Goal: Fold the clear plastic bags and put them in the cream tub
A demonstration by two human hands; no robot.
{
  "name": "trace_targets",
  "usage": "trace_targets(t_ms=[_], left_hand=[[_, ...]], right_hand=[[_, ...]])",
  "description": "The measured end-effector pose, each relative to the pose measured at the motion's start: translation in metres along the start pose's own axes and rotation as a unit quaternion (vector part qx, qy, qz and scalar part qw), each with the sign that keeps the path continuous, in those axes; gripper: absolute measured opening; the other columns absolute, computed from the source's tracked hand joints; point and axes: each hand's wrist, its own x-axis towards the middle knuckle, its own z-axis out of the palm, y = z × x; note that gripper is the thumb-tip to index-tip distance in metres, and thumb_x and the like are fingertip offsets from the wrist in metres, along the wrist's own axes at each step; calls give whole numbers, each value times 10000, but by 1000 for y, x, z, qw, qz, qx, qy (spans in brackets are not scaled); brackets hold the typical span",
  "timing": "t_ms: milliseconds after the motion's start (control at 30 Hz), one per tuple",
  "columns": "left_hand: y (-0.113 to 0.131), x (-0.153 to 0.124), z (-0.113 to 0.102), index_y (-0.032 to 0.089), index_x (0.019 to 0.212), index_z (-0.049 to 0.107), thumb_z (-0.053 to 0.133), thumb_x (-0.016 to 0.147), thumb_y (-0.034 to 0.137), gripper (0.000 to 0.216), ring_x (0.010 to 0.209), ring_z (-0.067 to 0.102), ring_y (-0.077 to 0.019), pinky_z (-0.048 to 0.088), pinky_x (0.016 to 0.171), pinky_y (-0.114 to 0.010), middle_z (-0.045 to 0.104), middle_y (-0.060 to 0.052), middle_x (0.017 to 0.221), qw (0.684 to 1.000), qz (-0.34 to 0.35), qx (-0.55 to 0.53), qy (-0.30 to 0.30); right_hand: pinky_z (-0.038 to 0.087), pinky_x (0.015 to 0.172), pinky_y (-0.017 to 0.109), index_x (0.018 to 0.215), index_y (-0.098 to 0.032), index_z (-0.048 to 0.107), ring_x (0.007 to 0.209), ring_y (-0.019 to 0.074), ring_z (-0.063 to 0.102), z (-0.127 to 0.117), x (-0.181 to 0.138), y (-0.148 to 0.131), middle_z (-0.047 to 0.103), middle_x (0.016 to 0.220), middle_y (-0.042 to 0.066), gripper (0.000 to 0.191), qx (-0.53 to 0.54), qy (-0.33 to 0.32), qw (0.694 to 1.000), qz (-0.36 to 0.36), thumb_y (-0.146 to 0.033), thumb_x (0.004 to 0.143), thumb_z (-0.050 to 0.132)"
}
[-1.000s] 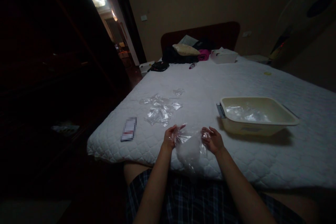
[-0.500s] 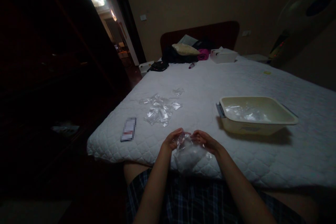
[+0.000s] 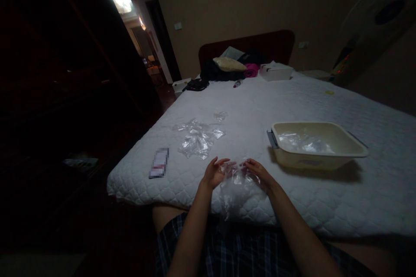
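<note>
Between my hands, at the near edge of the bed, hangs a crumpled clear plastic bag (image 3: 238, 190). My right hand (image 3: 260, 174) has its fingers curled on the bag's upper right side. On the other side, my left hand (image 3: 214, 175) has its thumb raised and fingers spread, the fingertips reaching to the plastic. Part of those fingers is blurred behind the film. Ahead and to the left lies a loose pile of clear plastic bags (image 3: 196, 138), with one small bag (image 3: 221, 116) apart from it.
To the right stands a cream plastic basin (image 3: 325, 160) with grey handles and clear plastic inside. A phone-like, pixelated object (image 3: 159, 163) lies at the left on the white quilted bed (image 3: 247, 108). Clothes, a pillow (image 3: 230, 64) and a white box (image 3: 276, 72) are by the headboard.
The plastic bag has spread wider and its top is now higher between my hands. My left thumb and fingers have moved apart. The pile and basin stay in place.
</note>
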Motion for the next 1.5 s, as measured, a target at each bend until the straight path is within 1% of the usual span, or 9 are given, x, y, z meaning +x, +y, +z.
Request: trace_targets(t_ms=[133, 267, 400, 600, 733, 833, 1133, 1300, 1500], left_hand=[[1, -11, -8, 120, 983, 592, 604, 732, 292, 305, 914, 599, -228, 406, 857, -354, 637, -122, 987, 998, -5, 58, 19], [11, -23, -4, 114, 896, 612, 642, 714, 242, 224, 811, 615, -205, 425, 836, -382, 647, -80, 804, 991, -50, 119, 26], [22, -30, 24, 112, 802, 589, 684, 680, 289, 235, 666, 604, -160, 464, 787, -381, 569, -11, 607, 980, -25, 194, 23], [32, -33, 64, 164, 767, 503, 640, 669, 432, 316, 487, 563, -107, 476, 452, -246, 555, 21, 687, 927, 140, 333, 100], [38, -42, 82, 165, 770, 486, 579, 719, 451, 305, 507, 583, -121, 489, 480, -244, 575, 13, 635, 887, 190, 404, 115], [44, -54, 98, 161, 777, 495, 558, 745, 440, 287, 551, 598, -125, 497, 518, -238, 599, -1, 641, 868, 216, 430, 124], [65, -89, 142, 163, 765, 499, 561, 747, 440, 284, 603, 616, -139, 501, 507, -230, 625, -19, 700, 857, 216, 454, 116], [65, -82, 135, 176, 774, 442, 481, 787, 486, 313, 657, 630, -138, 492, 533, -221, 624, -25, 776, 852, 160, 485, 114], [51, -40, 80, 194, 789, 385, 457, 765, 551, 365, 375, 536, -85, 388, 377, -177, 598, 7, 702, 846, 75, 504, 159]], right_hand=[[451, 615, 257, 713, -176, 574, 673, 139, 599, -9, 4, -16, 641, 789, 18, 305, -40, 17, 998, -51, -389, 573, 741], [447, 540, 238, 752, -184, 582, 688, 142, 588, -12, -3, -44, 627, 814, 27, 285, -119, 21, 990, -68, -407, 620, 700], [467, 484, 231, 773, -182, 581, 688, 154, 582, -4, -14, -72, 596, 777, 32, 275, -194, -10, 976, -101, -422, 662, 656], [453, 429, 216, 846, -200, 588, 637, 155, 585, 9, -29, -103, 590, 715, 31, 256, -327, 48, 921, -208, -436, 749, 563], [440, 450, 223, 834, -199, 600, 478, 105, 532, 17, -43, -124, 550, 580, -6, 231, -404, 67, 877, -250, -413, 797, 521], [430, 428, 217, 829, -191, 598, 438, 95, 514, 25, -53, -139, 527, 545, -19, 257, -400, 57, 878, -255, -430, 805, 507], [433, 403, 195, 850, -195, 584, 420, 86, 514, 44, -79, -173, 534, 533, -18, 243, -399, 41, 870, -286, -423, 810, 511], [435, 403, 197, 827, -169, 566, 413, 90, 517, 44, -71, -172, 516, 522, -30, 295, -395, 36, 890, -225, -456, 791, 509], [398, 390, 205, 830, -174, 536, 408, 100, 510, 16, -15, -115, 516, 544, -35, 335, -392, 44, 910, -131, -495, 783, 453]])
